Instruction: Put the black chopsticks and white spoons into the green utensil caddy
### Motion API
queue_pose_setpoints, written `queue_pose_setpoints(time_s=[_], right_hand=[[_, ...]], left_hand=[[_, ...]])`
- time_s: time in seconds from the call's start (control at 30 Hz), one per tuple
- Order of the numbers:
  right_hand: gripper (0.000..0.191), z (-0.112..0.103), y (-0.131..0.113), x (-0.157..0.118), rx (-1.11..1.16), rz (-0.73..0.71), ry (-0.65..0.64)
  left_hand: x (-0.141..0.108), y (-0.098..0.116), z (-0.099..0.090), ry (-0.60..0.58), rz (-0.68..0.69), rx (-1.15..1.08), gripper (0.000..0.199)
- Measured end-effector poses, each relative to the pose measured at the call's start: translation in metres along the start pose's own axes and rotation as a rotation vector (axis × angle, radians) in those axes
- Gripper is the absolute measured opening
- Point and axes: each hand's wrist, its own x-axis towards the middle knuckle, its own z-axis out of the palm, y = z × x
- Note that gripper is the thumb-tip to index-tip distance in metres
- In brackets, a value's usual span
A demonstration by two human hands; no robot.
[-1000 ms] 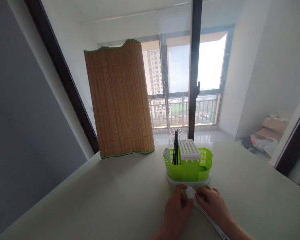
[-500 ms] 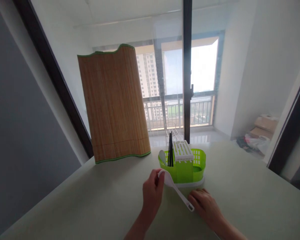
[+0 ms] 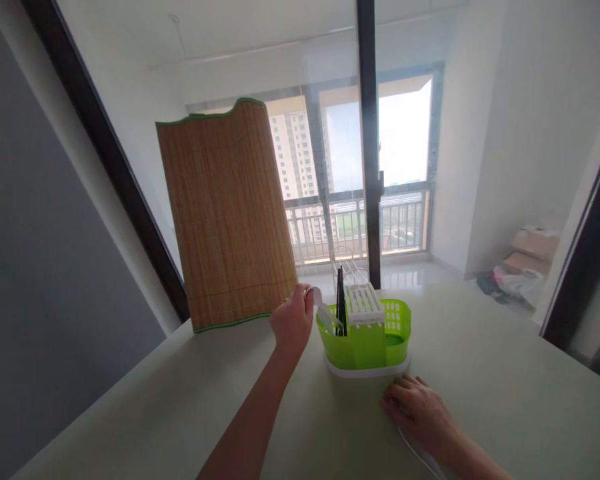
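My left hand (image 3: 294, 317) is closed around the bowl end of a white spoon (image 3: 322, 308). The spoon slants down with its handle over the left compartment of a green plastic utensil basket (image 3: 367, 350). Black chopsticks (image 3: 341, 303) stand upright in that compartment, right beside the spoon. A white slotted rack (image 3: 365, 303) sits across the middle of the basket. In front of the basket's right end, my right hand (image 3: 414, 407) rests on the table with curled fingers. A thin white strip (image 3: 420, 455) runs from beneath this hand; its kind is unclear.
The basket stands on a pale table (image 3: 145, 413). Behind it at left, a partly rolled bamboo mat (image 3: 227, 220) stands upright. A dark-framed glass door (image 3: 370, 147) rises beyond the table, with cardboard boxes (image 3: 535, 243) at the far right.
My left hand has moved up and away from me, bringing the spoon from in front of the basket to its left compartment. My right hand has shifted slightly right.
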Motion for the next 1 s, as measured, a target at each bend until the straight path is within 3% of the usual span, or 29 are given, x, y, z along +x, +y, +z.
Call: queue_pose_setpoints(time_s=[0.13, 0.23, 0.47, 0.6, 0.73, 0.83, 1.0], right_hand=[[0.020, -0.008, 0.012, -0.001, 0.060, 0.041, -0.035], [0.024, -0.015, 0.017, -0.001, 0.118, 0.101, -0.073], [0.012, -0.019, 0.018, -0.002, 0.241, 0.079, -0.146], [0.015, -0.014, 0.021, -0.005, 0.338, 0.077, -0.178], [0.013, -0.010, 0.021, -0.005, 0.415, 0.111, -0.199], [0.015, -0.009, 0.015, -0.002, 0.539, 0.112, -0.140], [0.023, -0.013, -0.001, -0.002, 0.674, 0.128, 0.184]], left_hand=[[-0.012, 0.004, 0.026, -0.197, 0.054, 0.053, 0.034], [-0.014, 0.004, 0.034, -0.271, 0.064, 0.062, 0.032], [-0.022, 0.002, 0.030, -0.180, 0.037, -0.059, 0.035], [-0.056, 0.005, 0.025, -0.186, 0.089, -0.246, 0.029], [-0.102, 0.011, 0.026, -0.335, 0.112, -0.451, 0.026], [-0.130, 0.019, 0.027, -0.508, 0.066, -0.607, 0.025], [-0.152, 0.034, 0.022, -0.736, -0.016, -0.916, 0.028]])
